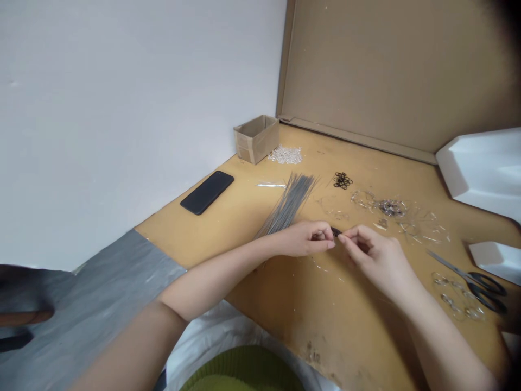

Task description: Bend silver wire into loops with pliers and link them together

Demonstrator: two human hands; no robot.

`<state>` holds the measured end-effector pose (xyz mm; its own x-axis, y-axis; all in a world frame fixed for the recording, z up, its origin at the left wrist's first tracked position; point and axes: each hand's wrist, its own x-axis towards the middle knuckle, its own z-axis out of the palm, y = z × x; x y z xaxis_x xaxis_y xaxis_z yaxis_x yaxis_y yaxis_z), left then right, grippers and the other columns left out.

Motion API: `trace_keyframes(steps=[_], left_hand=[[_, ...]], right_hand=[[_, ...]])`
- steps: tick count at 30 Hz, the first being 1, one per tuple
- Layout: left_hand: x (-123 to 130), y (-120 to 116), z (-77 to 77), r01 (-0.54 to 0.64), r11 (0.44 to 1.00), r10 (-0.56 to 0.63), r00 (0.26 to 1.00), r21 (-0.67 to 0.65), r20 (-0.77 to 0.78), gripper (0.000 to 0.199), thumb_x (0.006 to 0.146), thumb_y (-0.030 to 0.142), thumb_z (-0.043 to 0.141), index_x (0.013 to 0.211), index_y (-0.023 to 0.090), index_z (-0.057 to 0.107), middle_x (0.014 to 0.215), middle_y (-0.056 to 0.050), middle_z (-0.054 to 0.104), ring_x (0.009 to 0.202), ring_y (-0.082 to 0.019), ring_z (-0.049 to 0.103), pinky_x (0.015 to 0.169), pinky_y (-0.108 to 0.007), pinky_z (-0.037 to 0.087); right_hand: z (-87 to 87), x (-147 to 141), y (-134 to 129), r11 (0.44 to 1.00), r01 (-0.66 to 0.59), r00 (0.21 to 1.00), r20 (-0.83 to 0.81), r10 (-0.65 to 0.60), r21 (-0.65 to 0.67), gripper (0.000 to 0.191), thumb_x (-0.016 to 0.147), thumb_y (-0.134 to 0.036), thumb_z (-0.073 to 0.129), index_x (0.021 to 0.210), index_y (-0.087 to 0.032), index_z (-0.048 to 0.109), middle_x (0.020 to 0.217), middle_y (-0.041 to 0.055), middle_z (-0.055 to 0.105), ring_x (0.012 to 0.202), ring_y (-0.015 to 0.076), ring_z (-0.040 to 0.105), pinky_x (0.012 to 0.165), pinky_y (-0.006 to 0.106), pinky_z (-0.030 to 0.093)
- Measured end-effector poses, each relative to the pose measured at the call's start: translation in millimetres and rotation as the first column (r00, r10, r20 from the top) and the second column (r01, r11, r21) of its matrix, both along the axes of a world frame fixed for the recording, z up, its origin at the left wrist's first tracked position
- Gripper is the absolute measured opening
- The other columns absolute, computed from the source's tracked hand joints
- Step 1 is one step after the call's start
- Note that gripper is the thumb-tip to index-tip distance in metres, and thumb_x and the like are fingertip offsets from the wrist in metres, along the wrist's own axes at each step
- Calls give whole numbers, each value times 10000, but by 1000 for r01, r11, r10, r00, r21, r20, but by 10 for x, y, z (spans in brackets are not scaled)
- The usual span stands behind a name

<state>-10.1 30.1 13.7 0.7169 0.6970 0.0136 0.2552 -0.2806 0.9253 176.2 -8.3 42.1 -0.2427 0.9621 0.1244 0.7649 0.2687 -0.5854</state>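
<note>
My left hand and my right hand meet in front of me over the tan board, their fingertips pinching a small black piece between them. It may be a rubber ring, but the fingers hide most of it. Just behind my left hand lies a fanned bundle of thin grey rods. A loose group of black rubber rings sits beyond my fingers. Tangled clear loops with a dark metallic cluster lie to the right of them.
A black phone lies face down near the wall. A small cardboard box stands in the far corner beside clear beads. Black-handled scissors lie at the right, near more clear loops. White foam blocks stand at the right edge.
</note>
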Motion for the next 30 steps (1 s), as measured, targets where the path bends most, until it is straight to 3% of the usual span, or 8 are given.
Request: trace_keyframes(steps=[8, 13, 18, 23, 30], left_hand=[[-12, 7, 16, -22, 1000, 23, 998, -23, 52, 143, 863, 280, 430, 817, 154, 481, 644, 47, 448, 561, -56, 411, 555, -184, 333], [-25, 1, 27, -56, 998, 58, 996, -30, 66, 140, 860, 280, 436, 820, 158, 490, 631, 52, 459, 536, -45, 406, 541, -176, 332], [-37, 35, 12, -31, 990, 48, 991, -136, 123, 175, 853, 325, 454, 830, 154, 483, 639, 44, 491, 516, -41, 451, 516, -171, 353], [-46, 102, -38, -123, 972, 183, 933, -200, 311, 246, 812, 387, 506, 795, 145, 463, 662, 38, 469, 537, -59, 507, 497, -178, 371], [-48, 138, -30, -285, 941, 334, 869, -181, 366, 224, 797, 363, 512, 757, 152, 447, 626, 59, 419, 491, -43, 442, 508, -198, 413]], right_hand=[[-40, 77, 82, 970, -38, 958, -286, -33, -240, 300, 793, -466, 549, 814, -172, 606, 672, 24, 646, 443, 105, 541, 517, 245, 430], [-41, 90, 108, 962, -6, 955, -286, -75, -273, 323, 778, -484, 570, 821, -167, 620, 524, 0, 582, 511, 133, 537, 550, 256, 425], [9, 99, 102, 955, -42, 951, -304, -52, -293, 349, 782, -506, 561, 854, -171, 627, 576, 3, 599, 525, 126, 541, 559, 253, 427], [44, 116, 115, 950, -47, 947, -317, -56, -309, 420, 815, -553, 476, 894, -178, 646, 591, 18, 615, 567, 144, 568, 579, 264, 446], [-100, 14, 133, 873, -128, 944, -327, -37, -470, 353, 664, -473, 677, 835, -165, 661, 655, 22, 637, 505, 107, 531, 520, 245, 424]])
